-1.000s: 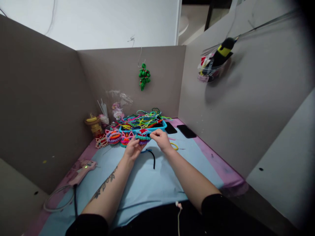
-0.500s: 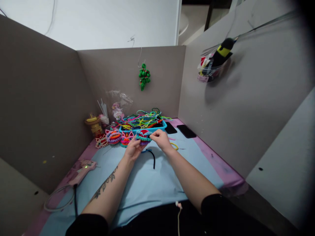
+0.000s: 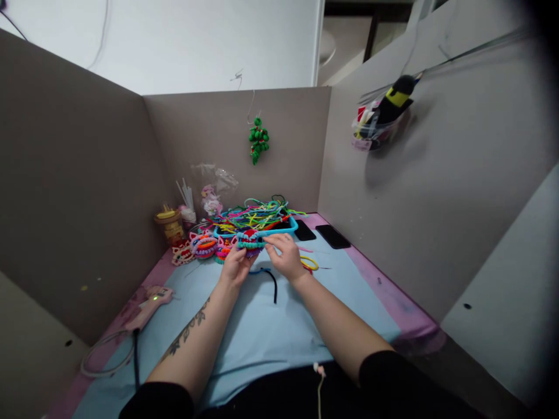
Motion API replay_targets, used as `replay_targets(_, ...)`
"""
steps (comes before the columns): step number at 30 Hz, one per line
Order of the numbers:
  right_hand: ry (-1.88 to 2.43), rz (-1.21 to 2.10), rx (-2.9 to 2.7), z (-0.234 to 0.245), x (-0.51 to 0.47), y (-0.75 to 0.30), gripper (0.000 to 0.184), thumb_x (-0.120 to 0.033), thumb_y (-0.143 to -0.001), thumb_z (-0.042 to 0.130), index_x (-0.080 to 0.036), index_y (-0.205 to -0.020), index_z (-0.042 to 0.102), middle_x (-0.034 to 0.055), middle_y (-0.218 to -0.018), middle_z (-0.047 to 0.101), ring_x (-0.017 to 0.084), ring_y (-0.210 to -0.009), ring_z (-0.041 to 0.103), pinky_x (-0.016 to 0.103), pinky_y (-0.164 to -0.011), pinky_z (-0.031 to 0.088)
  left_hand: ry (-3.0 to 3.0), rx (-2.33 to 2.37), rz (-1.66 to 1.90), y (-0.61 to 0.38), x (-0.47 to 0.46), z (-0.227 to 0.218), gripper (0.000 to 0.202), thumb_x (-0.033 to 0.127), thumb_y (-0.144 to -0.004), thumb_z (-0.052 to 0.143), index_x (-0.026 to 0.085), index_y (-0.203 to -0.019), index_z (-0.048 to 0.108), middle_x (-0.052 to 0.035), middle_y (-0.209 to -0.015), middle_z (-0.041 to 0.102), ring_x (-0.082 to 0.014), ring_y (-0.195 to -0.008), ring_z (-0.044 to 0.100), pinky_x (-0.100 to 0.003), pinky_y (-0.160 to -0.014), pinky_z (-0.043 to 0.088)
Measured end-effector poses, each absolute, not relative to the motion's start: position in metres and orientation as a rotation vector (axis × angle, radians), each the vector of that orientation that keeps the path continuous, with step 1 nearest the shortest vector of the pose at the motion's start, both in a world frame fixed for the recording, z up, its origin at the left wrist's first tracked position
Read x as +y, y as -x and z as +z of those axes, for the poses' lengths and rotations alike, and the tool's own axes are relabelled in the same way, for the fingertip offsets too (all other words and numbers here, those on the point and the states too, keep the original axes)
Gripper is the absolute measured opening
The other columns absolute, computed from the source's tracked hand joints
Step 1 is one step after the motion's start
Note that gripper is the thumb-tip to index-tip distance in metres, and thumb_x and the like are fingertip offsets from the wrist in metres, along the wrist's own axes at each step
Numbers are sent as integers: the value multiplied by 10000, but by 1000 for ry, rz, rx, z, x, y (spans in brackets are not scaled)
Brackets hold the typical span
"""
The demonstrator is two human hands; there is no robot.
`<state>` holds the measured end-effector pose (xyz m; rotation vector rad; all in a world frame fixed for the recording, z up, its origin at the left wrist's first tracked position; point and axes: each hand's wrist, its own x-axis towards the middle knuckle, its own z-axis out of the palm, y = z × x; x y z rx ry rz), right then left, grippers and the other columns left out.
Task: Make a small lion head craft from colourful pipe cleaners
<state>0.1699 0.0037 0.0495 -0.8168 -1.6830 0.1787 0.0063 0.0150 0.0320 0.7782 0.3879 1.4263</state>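
Note:
My left hand (image 3: pixel 237 265) is closed round the lower left side of a small pipe-cleaner craft (image 3: pixel 250 242), holding it above the table. Teal bumpy rows, a red part on top and purple below make up this craft. At its right edge is my right hand (image 3: pixel 283 254), thumb and fingers slightly apart, the fingertips close to or touching it. A bent black pipe cleaner (image 3: pixel 274 286) with a blue part lies on the blue cloth (image 3: pixel 301 326) below. Similar pink, orange and purple pipe-cleaner crafts (image 3: pixel 204 245) stand to the left.
Behind the hands, a blue tray (image 3: pixel 293 223) holds many coloured pipe cleaners. Two dark phones (image 3: pixel 332 236) lie at the back right. A pink glue gun (image 3: pixel 151 305) with a cable rests at left. Grey partitions (image 3: pixel 201 128) enclose the table, a pen holder (image 3: pixel 369 137) hanging on the right one.
My right hand's thumb and fingers have loosened from a pinch at the craft's right edge. The craft has shifted slightly left in my left hand. The whole view has moved a little.

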Motion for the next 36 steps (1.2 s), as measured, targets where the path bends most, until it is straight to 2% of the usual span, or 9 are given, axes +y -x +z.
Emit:
replay_targets(5, 861, 151, -1709, 44, 5, -162, 243, -268, -831, 511, -251, -1006, 678, 58, -1016, 666, 211, -966, 563, 388, -897, 387, -829, 387, 1456, -7, 13, 35, 419, 69, -657, 653, 225, -1036, 564, -21, -991, 652, -178, -927, 622, -393, -925, 445)
replay_targets(11, 1040, 317, -1437, 43, 10, -159, 173, -324, -748, 590, -204, -798, 705, 57, -790, 620, 177, -709, 544, 317, -701, 448, -936, 426, 1515, -18, 3, 42, 524, 35, -611, 657, 258, -1057, 494, 6, -923, 619, -148, -827, 617, -429, -903, 459)
replay_targets(18, 1055, 502, -1353, 38, 18, -161, 184, -359, -676, 644, -189, -699, 707, 39, -691, 641, 183, -689, 554, 313, -690, 447, -910, 461, 1587, -26, 1, 43, 735, 22, -577, 671, 316, -1195, 405, 3, -1027, 592, -144, -874, 596, -416, -898, 466)
replay_targets(23, 1040, 589, -1355, 31, 25, -161, 234, -385, -676, 639, -172, -735, 715, 44, -700, 662, 190, -699, 566, 300, -657, 445, -928, 488, 1602, -27, 3, 38, 768, 26, -573, 695, 305, -1225, 402, -12, -1070, 591, -163, -935, 589, -399, -890, 469)
replay_targets(28, 1048, 586, -1355, 33, 23, -161, 242, -399, -682, 626, -168, -681, 695, 33, -653, 640, 176, -662, 544, 281, -623, 432, -923, 497, 1639, -28, 7, 33, 821, 30, -555, 731, 295, -1256, 394, -28, -1124, 585, -189, -1022, 571, -386, -904, 456)
replay_targets(36, 1062, 504, -1383, 36, 21, -161, 216, -371, -692, 622, -180, -601, 662, 23, -617, 612, 173, -651, 534, 280, -625, 422, -893, 493, 1613, -27, 7, 32, 773, 42, -578, 729, 310, -1229, 411, -11, -1089, 598, -181, -1012, 583, -369, -920, 447)
